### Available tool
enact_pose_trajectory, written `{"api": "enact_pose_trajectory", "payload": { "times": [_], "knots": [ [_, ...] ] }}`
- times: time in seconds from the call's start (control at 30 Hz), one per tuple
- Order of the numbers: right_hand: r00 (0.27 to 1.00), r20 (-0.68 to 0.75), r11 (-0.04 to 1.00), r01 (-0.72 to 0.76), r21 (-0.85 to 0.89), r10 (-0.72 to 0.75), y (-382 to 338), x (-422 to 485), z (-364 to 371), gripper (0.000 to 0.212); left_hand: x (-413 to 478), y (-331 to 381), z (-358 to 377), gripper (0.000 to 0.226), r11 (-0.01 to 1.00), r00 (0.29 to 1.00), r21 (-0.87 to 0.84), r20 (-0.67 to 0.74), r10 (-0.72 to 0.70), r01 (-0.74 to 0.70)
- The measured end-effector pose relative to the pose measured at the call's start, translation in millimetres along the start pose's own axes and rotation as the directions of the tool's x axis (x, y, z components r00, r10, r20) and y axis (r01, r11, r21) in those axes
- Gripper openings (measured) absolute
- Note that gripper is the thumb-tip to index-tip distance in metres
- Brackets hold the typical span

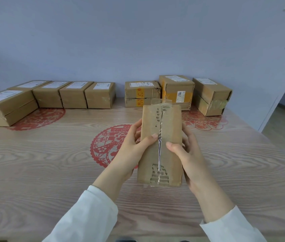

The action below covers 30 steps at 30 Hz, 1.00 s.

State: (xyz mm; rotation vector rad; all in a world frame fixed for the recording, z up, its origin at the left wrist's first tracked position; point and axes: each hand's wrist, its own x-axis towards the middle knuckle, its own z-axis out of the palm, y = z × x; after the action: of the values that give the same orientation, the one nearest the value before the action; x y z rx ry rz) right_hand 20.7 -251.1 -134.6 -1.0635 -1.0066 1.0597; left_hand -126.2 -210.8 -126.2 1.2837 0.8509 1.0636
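Note:
I hold a brown cardboard box above the middle of the table, its long side pointing away from me. A strip of clear tape runs down its top seam, and the cardboard beside the tape is torn in places. My left hand grips the box's left side, thumb lying on top near the seam. My right hand grips the right side, thumb on top as well. White sleeves cover both forearms.
A wood-grain table carries red paper-cut patterns. Along the far edge stand several labelled cardboard boxes at left and three taped boxes at right. A wall stands behind; an open doorway lies at far right.

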Motion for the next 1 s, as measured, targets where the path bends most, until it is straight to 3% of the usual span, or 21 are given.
{"api": "enact_pose_trajectory", "payload": {
  "times": [0.1,0.27,0.37,0.47,0.63,0.8,1.0],
  "knots": [
    [0.999,-0.034,1.0,0.001,0.016,0.0,-1.1,1.0,1.3,0.073,-1.4,1.9,-0.3,0.071,0.998,0.999,0.063,0.029,0.018,-0.02],
    [0.998,-0.052,1.0,0.029,0.01,-0.029,-0.8,1.3,0.8,0.057,-0.8,6.1,0.6,0.076,0.998,0.999,0.061,0.045,0.015,-0.018],
    [1.0,-0.003,1.0,0.021,-0.001,-0.021,-0.6,-1.8,0.5,0.067,0.5,6.5,-1.1,0.072,1.0,1.0,0.023,0.0,0.008,-0.008],
    [1.0,-0.002,1.0,0.012,-0.01,-0.012,-3.3,2.0,-3.1,0.082,0.6,3.7,-4.6,0.072,0.993,0.999,0.115,0.047,0.021,-0.026],
    [0.998,-0.061,1.0,0.021,-0.011,-0.022,-6.3,7.9,-8.3,0.04,0.6,7.9,-4.8,0.079,0.988,0.995,0.15,0.1,0.011,-0.026],
    [0.995,-0.079,0.998,-0.054,0.022,0.055,-11.1,2.4,-6.6,0.064,-0.4,6.7,-1.4,0.062,0.987,0.995,0.161,0.097,0.003,-0.019],
    [0.979,-0.183,0.995,-0.075,0.071,0.087,-15.6,4.3,-5.6,0.019,-2.0,13.0,-1.8,0.061,0.974,0.989,0.218,0.145,0.026,-0.058]
  ]
}}
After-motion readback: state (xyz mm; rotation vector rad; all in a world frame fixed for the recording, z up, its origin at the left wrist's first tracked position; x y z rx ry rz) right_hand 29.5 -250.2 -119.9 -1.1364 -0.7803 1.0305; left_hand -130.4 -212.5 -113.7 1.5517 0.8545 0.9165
